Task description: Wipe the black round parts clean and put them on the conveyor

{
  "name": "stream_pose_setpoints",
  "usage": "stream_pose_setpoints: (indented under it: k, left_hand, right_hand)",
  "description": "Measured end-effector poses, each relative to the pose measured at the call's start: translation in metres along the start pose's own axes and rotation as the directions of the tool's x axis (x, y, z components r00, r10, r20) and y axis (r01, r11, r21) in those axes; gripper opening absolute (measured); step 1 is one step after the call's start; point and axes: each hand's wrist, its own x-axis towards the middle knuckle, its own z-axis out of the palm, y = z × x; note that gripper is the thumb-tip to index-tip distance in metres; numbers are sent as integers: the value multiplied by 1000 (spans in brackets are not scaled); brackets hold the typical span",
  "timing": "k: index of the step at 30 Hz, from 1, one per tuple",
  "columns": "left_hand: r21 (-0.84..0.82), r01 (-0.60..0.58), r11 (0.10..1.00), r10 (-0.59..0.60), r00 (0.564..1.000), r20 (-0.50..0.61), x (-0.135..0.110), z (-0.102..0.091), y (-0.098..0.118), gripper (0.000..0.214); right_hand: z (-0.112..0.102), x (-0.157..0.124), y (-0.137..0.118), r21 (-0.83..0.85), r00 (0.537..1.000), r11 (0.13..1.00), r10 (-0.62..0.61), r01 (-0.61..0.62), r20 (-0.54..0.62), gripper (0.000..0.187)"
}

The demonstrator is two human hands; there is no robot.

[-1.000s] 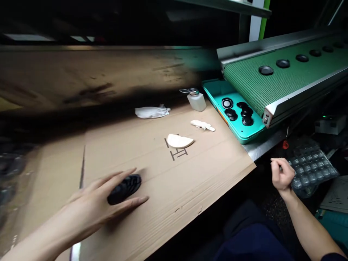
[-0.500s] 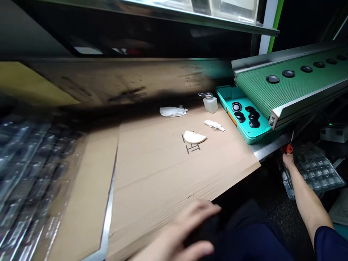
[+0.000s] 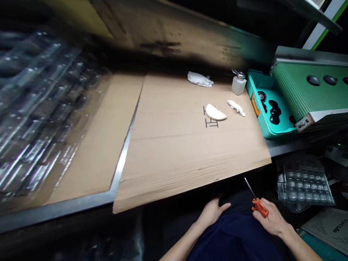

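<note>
My right hand (image 3: 270, 217) is closed round the orange handle of a tool (image 3: 261, 207) with a thin metal shaft. Its shaft points up and left, toward the table's front edge; the exact kind is unclear. My left hand (image 3: 213, 212) is over my lap, just below that edge, thumb out to the side and apart from the partly hidden fingers. Nothing shows in it. On the cardboard sheet (image 3: 168, 145) lie a white half-round piece (image 3: 215, 112), a small crumpled white piece (image 3: 236, 107) and a white cloth-like bundle (image 3: 199, 79). A whitish bottle (image 3: 239, 85) stands behind them.
To the right, a turquoise bin (image 3: 281, 133) holds several black round parts, beside a green conveyor belt (image 3: 304, 98) carrying black discs. Clear plastic trays (image 3: 40, 119) are piled at left. More clear trays (image 3: 304, 185) lie low at right, near a printed box (image 3: 330, 226).
My right hand has brought the orange-handled tool from the far right to in front of my lap. My left hand has drawn back below the table edge. The view has turned.
</note>
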Motion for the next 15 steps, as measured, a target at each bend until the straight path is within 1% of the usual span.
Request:
stream_pose_setpoints:
  k: [2,4,5,6,7,8,9,10,11,12,13,15]
  left_hand:
    - [-13,1,1000,-1,1000,-19,-3,-1,3,67]
    - [-83,10,997,-14,999,-50,-5,-4,4,62]
    - [-158,26,987,-37,997,-66,-5,-6,5,57]
    - [-268,58,962,-81,994,-74,-3,-9,6,52]
    - [-409,110,906,-150,986,-67,0,-11,7,48]
    - [-570,169,804,-233,972,-41,3,-14,8,46]
    - [-720,224,657,-321,947,1,8,-17,9,46]
    - [-835,251,489,-391,919,47,13,-19,9,47]
    - [-907,240,346,-438,896,70,19,-22,8,48]
    - [-943,217,253,-467,881,77,23,-25,7,47]
    - [-964,187,190,-484,872,74,27,-27,6,47]
    - [-982,142,122,-495,867,64,33,-30,2,44]
  right_hand:
    - [5,6,-18,33,999,998,-46,46,-8,33]
    - [1,13,-31,7,996,998,-56,56,65,34]
    - [-2,16,-37,-38,992,998,-42,47,122,33]
    - [-6,18,-41,-101,983,994,-16,35,181,33]
    - [-8,20,-46,-177,972,984,19,23,232,34]
    - [-10,23,-50,-259,961,966,59,14,270,37]
    - [-9,26,-55,-341,951,940,97,9,292,40]
    - [-7,29,-59,-417,944,909,129,10,304,43]
    - [-4,32,-64,-483,938,876,155,15,311,45]
    - [1,36,-68,-537,932,843,174,26,317,47]
    - [6,40,-72,-580,928,814,185,40,324,48]
    - [17,47,-80,-630,921,773,194,69,339,49]
